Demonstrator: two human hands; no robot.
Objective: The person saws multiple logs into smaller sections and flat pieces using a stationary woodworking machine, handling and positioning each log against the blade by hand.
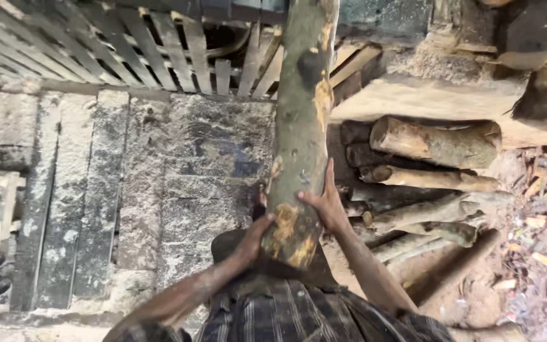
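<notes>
Clearly the log (302, 126) is heavy and stiff: thick, long, running from the person's chest up past the top edge of the view, over a grey sawdusted plank surface (128, 190). Bark is rough, greenish-grey, with orange peeled patches and knots, so likely good grip, not slippery. Best hold looks like the near end, both sides. Right of it, a stack of cut logs (432, 164) lies on the ground. Left hand (254, 237) and right hand (327, 202) both clasp the log's near end.
</notes>
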